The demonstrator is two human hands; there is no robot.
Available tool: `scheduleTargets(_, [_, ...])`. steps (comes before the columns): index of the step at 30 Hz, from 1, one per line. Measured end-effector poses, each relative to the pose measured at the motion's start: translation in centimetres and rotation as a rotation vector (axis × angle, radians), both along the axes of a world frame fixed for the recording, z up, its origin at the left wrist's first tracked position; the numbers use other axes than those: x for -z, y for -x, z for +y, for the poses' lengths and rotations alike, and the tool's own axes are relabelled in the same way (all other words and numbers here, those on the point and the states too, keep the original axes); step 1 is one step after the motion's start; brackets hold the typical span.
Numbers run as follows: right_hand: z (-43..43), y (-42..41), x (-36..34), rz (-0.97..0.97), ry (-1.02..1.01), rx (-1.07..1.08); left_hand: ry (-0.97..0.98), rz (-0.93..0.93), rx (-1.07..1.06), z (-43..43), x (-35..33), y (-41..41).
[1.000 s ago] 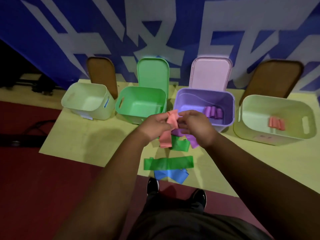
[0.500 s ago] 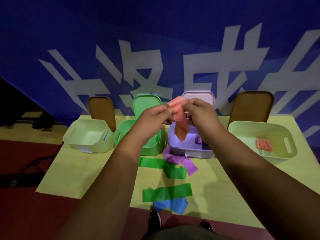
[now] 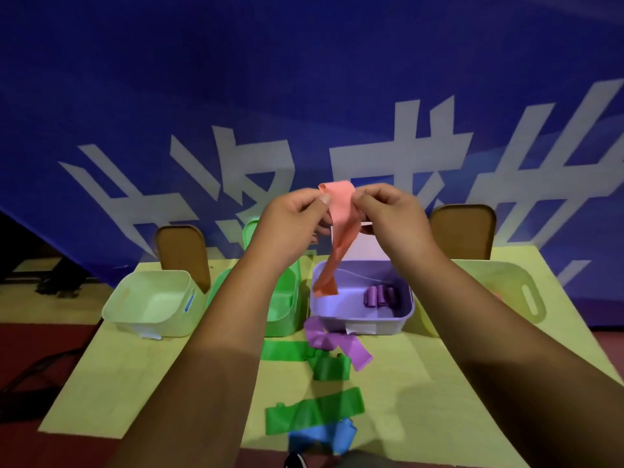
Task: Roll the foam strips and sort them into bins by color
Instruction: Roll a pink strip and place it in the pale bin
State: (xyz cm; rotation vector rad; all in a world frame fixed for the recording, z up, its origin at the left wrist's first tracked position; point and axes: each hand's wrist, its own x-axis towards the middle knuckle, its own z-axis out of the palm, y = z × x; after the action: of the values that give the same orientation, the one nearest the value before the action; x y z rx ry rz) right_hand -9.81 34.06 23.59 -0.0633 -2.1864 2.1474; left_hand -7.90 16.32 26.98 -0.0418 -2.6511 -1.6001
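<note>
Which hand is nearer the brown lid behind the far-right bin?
Right. The right hand sits just left of the brown lid in view, pinching the pink strip at its top; the left hand pinches the same top farther left, the strip between it and the lid.

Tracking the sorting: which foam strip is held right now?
The salmon-pink strip, pinched at its top by left hand and right hand; green strips, purple strip and blue strip lie on the table.

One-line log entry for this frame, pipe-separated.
phase: pre-roll | left hand: pinches salmon strip top edge | right hand: pinches same edge | strip: raised, tail hangs unrolled
</note>
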Motion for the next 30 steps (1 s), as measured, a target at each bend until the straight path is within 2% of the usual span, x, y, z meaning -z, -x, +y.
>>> scheduleTargets(6, [0.4,-0.1,-1.0,0.044,-0.067,-0.006,0.072,0.077,-0.016,0.4,-1.1,-0.1])
scheduleTargets(18, [0.7,-0.3,-2.5,0.073,0.089,-0.065,0.151,0.110,0.045,0.4,-3.2,-1.1])
scheduleTargets(30, [0.5,-0.9,-2.8,0.056,0.108,-0.124,0.157,0.107,0.066,-0.1,-3.7,-1.9])
